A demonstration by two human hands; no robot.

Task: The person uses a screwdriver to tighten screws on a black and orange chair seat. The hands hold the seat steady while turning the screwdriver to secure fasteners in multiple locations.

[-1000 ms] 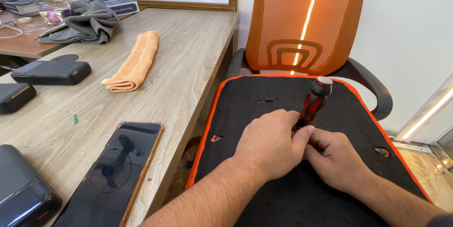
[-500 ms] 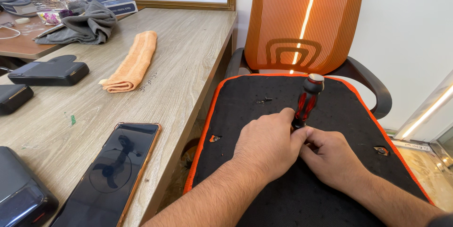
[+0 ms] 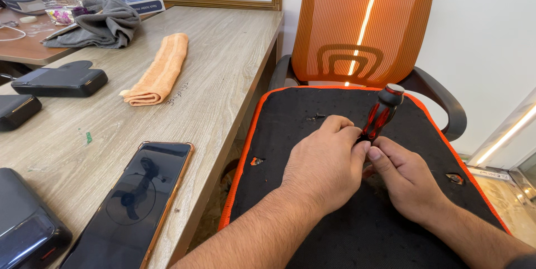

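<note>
A black panel with an orange rim [image 3: 312, 101] lies across the seat of an orange mesh office chair [image 3: 363, 23]. A red and black screwdriver [image 3: 382, 113] stands tilted on the panel, handle up. My left hand [image 3: 326, 165] and my right hand [image 3: 405, 177] meet at its lower shaft, fingertips pinched around it. The tip is hidden behind my fingers. Small dark screws [image 3: 315, 116] lie on the panel just beyond my left hand. Two holes with orange showing through [image 3: 257, 161] [image 3: 455, 178] sit near the panel's left and right sides.
A wooden table [image 3: 223, 68] is at my left. On it lie a phone with an orange case [image 3: 137, 199], a folded orange cloth [image 3: 159, 70], a grey cloth [image 3: 97, 23], black cases [image 3: 58, 82] and boxes at the back. A white wall is behind the chair.
The screwdriver handle has shifted slightly in tilt between my fingers. Both hands stay in the same place on the panel.
</note>
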